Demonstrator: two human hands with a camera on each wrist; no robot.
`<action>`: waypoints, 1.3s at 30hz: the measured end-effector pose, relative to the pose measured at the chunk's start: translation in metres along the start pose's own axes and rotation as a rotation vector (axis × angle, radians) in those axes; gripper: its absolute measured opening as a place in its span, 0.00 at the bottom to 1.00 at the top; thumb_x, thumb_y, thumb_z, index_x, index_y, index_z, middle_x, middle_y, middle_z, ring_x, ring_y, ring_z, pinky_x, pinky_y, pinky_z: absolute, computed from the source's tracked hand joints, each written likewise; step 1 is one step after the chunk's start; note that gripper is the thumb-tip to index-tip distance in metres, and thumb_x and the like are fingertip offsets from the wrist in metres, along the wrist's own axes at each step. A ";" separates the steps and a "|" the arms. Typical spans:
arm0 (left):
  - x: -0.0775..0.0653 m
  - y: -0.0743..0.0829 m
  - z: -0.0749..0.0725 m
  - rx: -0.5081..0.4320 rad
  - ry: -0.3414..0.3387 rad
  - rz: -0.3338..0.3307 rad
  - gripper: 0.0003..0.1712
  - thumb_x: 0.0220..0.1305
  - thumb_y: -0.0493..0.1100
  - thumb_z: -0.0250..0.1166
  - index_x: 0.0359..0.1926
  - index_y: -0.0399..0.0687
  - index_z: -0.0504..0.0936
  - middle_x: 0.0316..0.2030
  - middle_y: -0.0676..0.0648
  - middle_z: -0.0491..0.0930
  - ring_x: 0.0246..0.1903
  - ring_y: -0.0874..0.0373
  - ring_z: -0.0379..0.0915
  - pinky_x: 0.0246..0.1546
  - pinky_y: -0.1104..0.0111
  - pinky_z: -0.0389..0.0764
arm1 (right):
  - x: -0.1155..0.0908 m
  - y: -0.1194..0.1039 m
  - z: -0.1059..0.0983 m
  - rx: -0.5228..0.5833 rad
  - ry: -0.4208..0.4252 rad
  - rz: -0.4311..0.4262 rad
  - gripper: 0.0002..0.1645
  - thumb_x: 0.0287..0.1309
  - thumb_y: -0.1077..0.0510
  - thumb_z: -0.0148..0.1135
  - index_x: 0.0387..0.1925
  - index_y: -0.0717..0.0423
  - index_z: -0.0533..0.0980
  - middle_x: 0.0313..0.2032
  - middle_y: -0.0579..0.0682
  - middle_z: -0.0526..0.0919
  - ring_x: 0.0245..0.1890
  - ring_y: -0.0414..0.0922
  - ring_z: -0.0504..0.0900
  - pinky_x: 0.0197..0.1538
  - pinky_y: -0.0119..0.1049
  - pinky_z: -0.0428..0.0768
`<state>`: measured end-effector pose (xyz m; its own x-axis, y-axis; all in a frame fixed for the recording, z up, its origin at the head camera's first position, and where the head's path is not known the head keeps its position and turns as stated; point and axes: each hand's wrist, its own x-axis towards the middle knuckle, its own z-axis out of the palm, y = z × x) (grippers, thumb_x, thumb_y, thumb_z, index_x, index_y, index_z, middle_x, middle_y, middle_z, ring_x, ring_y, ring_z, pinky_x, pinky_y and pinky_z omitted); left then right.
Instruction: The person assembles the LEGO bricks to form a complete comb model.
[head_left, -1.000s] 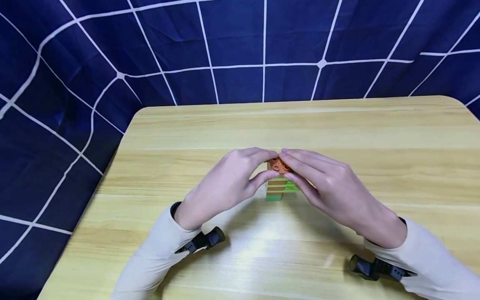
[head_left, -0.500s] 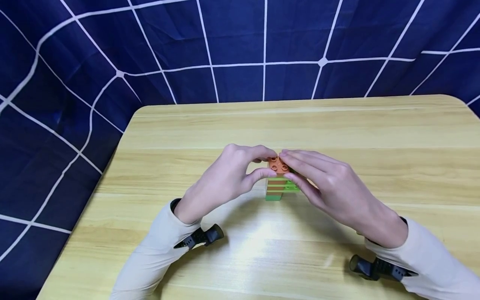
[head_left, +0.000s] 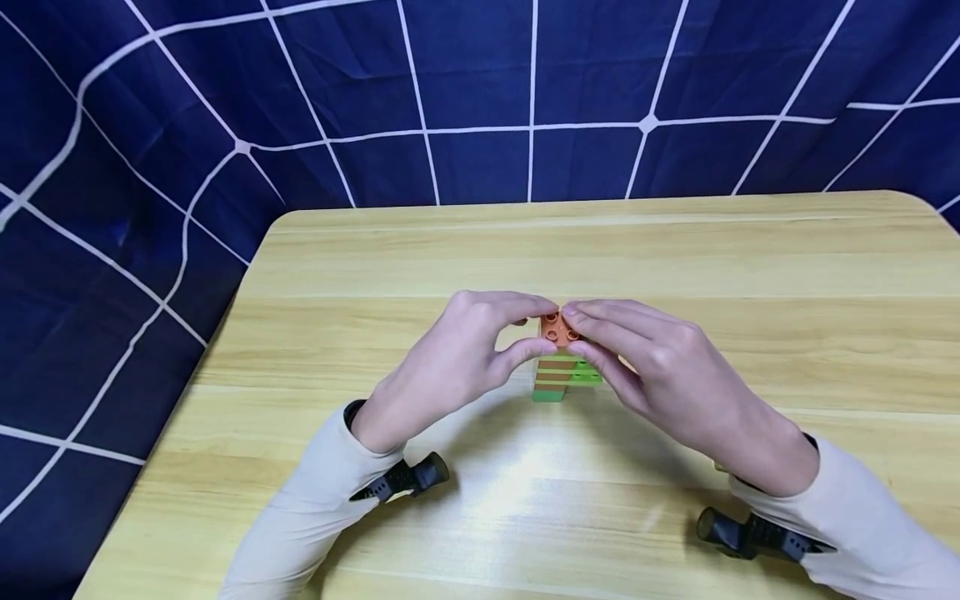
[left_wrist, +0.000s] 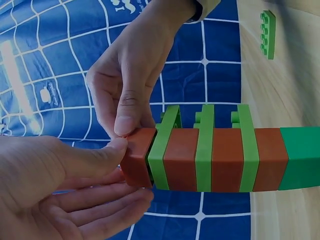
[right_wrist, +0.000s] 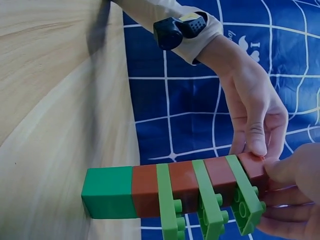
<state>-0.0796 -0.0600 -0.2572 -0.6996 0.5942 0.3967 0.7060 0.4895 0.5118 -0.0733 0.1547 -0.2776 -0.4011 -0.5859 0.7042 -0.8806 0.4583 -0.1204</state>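
Observation:
A stack of toy building bricks stands upright on the table, with a dark green brick (right_wrist: pixel 107 192) at its foot. Above that, brown bricks alternate with light green plates (left_wrist: pixel 205 160) that jut out to one side. The topmost brown brick (head_left: pixel 558 333) sits slightly tilted, a thin dark gap showing beneath it in the left wrist view. My left hand (head_left: pixel 457 358) pinches this brick between thumb and fingers from the left. From the right, my right hand (head_left: pixel 660 358) pinches the same brick, its fingertips meeting those of the left and covering part of the studs.
A loose light green plate (left_wrist: pixel 268 35) lies on the wooden table (head_left: pixel 375 267), mostly hidden under the right forearm in the head view. Dark blue cloth with white grid lines (head_left: pixel 480 92) hangs behind the table and along its left side.
The left fingers have shifted a little to the left and more of the top brick's studs now show. The right hand and the stack stay almost where they were.

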 end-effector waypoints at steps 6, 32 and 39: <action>0.000 0.000 0.001 0.012 0.052 0.085 0.12 0.62 0.40 0.67 0.44 0.39 0.86 0.41 0.47 0.86 0.45 0.58 0.82 0.52 0.80 0.76 | 0.001 0.001 0.000 -0.001 0.009 -0.010 0.28 0.74 0.49 0.45 0.44 0.69 0.81 0.43 0.60 0.85 0.42 0.55 0.85 0.46 0.46 0.85; -0.015 -0.001 0.005 0.422 -0.004 0.283 0.15 0.67 0.32 0.58 0.53 0.30 0.80 0.49 0.37 0.82 0.52 0.48 0.78 0.57 0.65 0.77 | 0.001 -0.002 0.004 -0.012 -0.007 -0.010 0.28 0.75 0.50 0.44 0.44 0.70 0.81 0.42 0.60 0.85 0.43 0.56 0.85 0.47 0.48 0.84; -0.014 -0.003 0.004 0.435 -0.004 0.322 0.15 0.68 0.34 0.59 0.52 0.29 0.80 0.48 0.36 0.82 0.51 0.48 0.79 0.56 0.65 0.78 | 0.002 -0.002 0.004 -0.022 -0.005 -0.008 0.28 0.75 0.50 0.44 0.44 0.70 0.81 0.42 0.61 0.85 0.42 0.56 0.85 0.46 0.49 0.84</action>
<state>-0.0718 -0.0670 -0.2673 -0.4406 0.7597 0.4782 0.8655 0.5010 0.0015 -0.0738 0.1497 -0.2790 -0.3957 -0.5925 0.7017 -0.8778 0.4685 -0.0995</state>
